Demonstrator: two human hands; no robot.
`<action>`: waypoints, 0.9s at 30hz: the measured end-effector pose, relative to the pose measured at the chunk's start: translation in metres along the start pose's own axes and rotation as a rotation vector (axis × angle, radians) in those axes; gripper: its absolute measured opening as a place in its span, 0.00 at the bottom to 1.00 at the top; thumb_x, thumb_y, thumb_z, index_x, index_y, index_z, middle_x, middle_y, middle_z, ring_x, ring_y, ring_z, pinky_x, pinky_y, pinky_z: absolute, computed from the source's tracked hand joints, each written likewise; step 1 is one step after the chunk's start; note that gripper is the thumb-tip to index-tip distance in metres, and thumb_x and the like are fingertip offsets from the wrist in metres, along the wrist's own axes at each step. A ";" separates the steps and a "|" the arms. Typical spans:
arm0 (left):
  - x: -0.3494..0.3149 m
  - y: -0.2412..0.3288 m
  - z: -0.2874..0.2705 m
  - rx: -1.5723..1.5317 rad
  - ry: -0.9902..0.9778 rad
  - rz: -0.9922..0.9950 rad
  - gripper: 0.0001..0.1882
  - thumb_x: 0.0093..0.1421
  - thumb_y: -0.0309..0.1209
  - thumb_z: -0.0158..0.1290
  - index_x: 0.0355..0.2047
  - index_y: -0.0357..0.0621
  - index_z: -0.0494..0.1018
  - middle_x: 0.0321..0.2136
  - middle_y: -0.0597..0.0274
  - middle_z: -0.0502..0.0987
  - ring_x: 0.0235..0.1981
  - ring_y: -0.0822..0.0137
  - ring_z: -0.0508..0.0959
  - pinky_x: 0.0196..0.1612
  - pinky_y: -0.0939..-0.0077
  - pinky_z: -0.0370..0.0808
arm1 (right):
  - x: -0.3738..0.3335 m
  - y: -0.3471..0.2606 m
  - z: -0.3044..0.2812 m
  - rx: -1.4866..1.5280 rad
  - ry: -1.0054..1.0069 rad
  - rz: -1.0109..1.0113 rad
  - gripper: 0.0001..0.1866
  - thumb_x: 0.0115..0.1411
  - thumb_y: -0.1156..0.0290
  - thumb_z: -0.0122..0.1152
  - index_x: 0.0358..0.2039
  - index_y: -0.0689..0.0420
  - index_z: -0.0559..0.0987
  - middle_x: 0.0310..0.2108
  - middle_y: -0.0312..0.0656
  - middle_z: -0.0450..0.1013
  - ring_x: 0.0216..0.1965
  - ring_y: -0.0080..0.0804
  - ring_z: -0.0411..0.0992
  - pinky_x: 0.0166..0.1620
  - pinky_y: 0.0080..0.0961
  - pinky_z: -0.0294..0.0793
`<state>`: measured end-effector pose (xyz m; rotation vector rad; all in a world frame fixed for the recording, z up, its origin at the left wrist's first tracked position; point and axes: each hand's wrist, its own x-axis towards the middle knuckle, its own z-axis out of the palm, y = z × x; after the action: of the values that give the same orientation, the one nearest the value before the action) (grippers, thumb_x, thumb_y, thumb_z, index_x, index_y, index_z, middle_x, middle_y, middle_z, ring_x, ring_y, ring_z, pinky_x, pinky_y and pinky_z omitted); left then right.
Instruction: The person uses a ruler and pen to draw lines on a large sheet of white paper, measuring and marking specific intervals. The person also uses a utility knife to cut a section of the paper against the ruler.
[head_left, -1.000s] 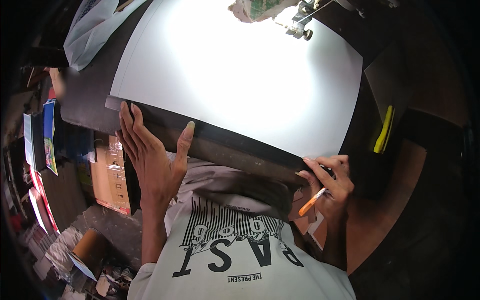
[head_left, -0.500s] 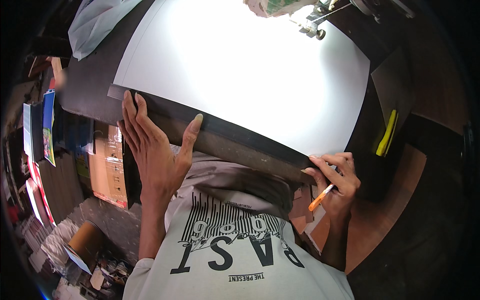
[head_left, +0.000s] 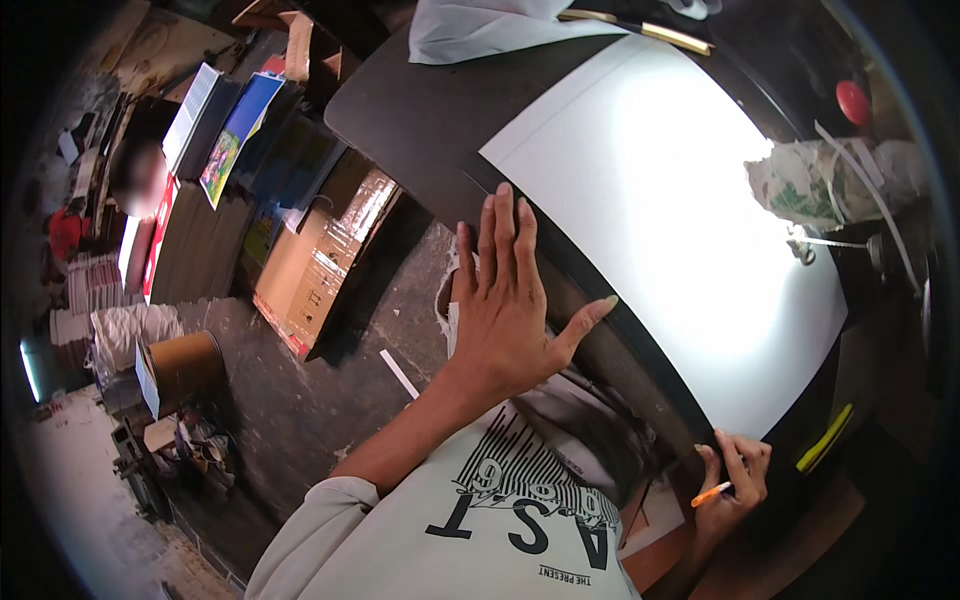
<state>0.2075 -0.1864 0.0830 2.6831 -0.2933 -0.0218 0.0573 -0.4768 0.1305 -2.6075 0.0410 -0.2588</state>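
the left grip (head_left: 508,300) lies released along the sheet (head_left: 660,220) at 8 o'clock, the right grip (head_left: 740,482) grasping a pen (head_left: 711,494) at 5.

Bold black capitals, upside down in the frame, are printed across the pale shirt (head_left: 450,562) at lower centre, with outlined numerals above and a smaller line below. Dark symbols are borne by the brown carton (head_left: 322,262), left of centre, too small to be read.

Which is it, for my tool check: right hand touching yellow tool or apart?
Apart: the head view shows a gap between right hand and yellow tool.
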 end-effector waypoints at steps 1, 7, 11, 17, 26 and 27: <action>-0.002 -0.002 -0.001 -0.001 -0.006 -0.006 0.60 0.62 0.60 0.55 0.71 0.23 0.37 0.72 0.29 0.38 0.75 0.36 0.35 0.73 0.38 0.31 | 0.000 0.000 0.003 0.015 -0.005 0.009 0.19 0.46 0.81 0.76 0.42 0.61 0.86 0.34 0.42 0.76 0.37 0.39 0.71 0.41 0.34 0.72; -0.006 -0.005 0.000 -0.028 0.004 -0.012 0.60 0.62 0.60 0.56 0.72 0.26 0.36 0.73 0.31 0.36 0.76 0.38 0.34 0.73 0.38 0.30 | -0.002 0.002 0.006 0.011 -0.024 0.012 0.18 0.48 0.81 0.76 0.42 0.61 0.86 0.34 0.41 0.76 0.37 0.39 0.71 0.40 0.33 0.72; -0.001 -0.002 0.007 -0.045 0.005 0.024 0.60 0.62 0.61 0.55 0.72 0.26 0.35 0.73 0.32 0.37 0.76 0.39 0.34 0.74 0.39 0.31 | -0.004 0.000 -0.002 -0.033 -0.021 0.042 0.19 0.46 0.81 0.77 0.41 0.61 0.86 0.34 0.42 0.76 0.37 0.40 0.71 0.41 0.34 0.73; 0.000 -0.002 -0.011 0.095 0.074 0.051 0.62 0.55 0.59 0.65 0.69 0.25 0.44 0.71 0.32 0.45 0.73 0.38 0.46 0.73 0.38 0.39 | 0.011 -0.005 0.003 0.000 0.027 0.016 0.20 0.41 0.79 0.79 0.39 0.58 0.87 0.33 0.39 0.78 0.35 0.38 0.73 0.42 0.33 0.71; 0.001 0.003 0.002 0.119 0.015 0.040 0.66 0.52 0.61 0.65 0.71 0.28 0.39 0.72 0.33 0.41 0.75 0.40 0.40 0.75 0.43 0.34 | 0.002 0.000 0.004 0.015 0.060 0.090 0.19 0.42 0.75 0.80 0.39 0.54 0.88 0.33 0.35 0.79 0.35 0.33 0.73 0.39 0.30 0.69; 0.002 0.004 0.001 0.114 0.012 0.040 0.67 0.52 0.61 0.65 0.71 0.28 0.39 0.72 0.33 0.41 0.75 0.40 0.40 0.75 0.42 0.34 | 0.003 -0.001 0.003 0.003 0.056 0.086 0.19 0.42 0.75 0.79 0.39 0.54 0.88 0.33 0.35 0.79 0.36 0.34 0.73 0.39 0.30 0.69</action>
<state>0.2085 -0.1902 0.0838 2.7888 -0.3543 0.0241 0.0606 -0.4747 0.1290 -2.5876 0.1719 -0.3013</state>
